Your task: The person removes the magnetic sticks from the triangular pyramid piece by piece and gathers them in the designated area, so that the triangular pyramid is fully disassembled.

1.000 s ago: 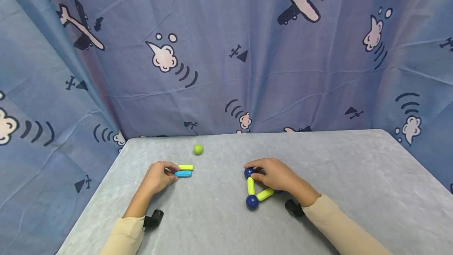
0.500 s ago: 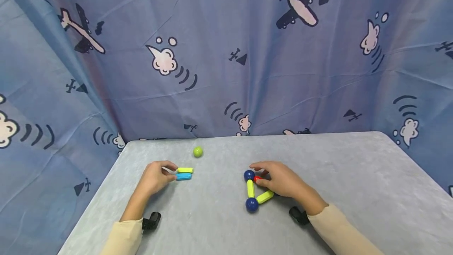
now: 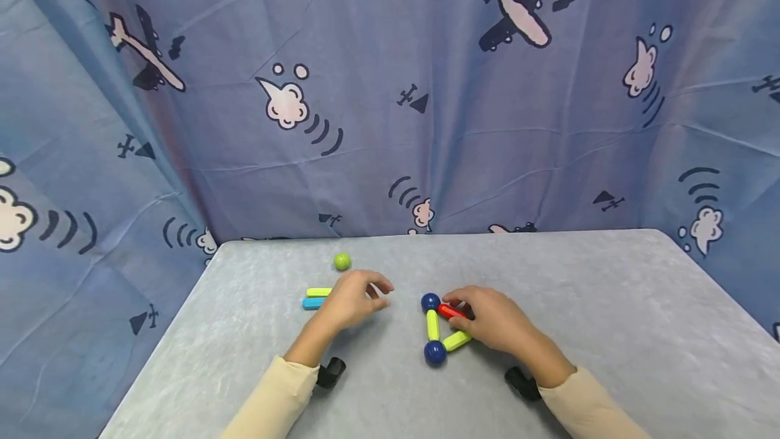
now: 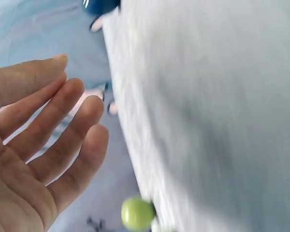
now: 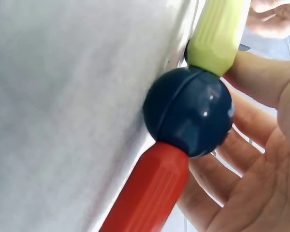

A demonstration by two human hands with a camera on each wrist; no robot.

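Note:
My left hand (image 3: 353,298) hovers over the table with its thumb and fingers apart, holding nothing. Beneath and behind it lie a yellow-green rod (image 3: 318,292) and a blue rod (image 3: 312,303), partly covered. My right hand (image 3: 496,317) is at a frame of magnetic rods and balls, thumb and forefinger either side of a red magnetic rod (image 3: 449,311). This rod meets a dark blue ball (image 3: 430,301). Yellow-green rods join at a nearer blue ball (image 3: 435,353). Another blue ball (image 5: 188,111), with a red rod (image 5: 150,188) attached, shows in the right wrist view.
A small green ball (image 3: 342,261) sits near the back of the grey table (image 3: 579,276). Behind the table hangs a blue curtain (image 3: 365,87) printed with planes and clouds. Each wrist carries a black camera.
My left hand has left the blue and yellow-green rods and moved right, leaving both on the table. My right hand has slid from the far blue ball along the red rod, uncovering more of it.

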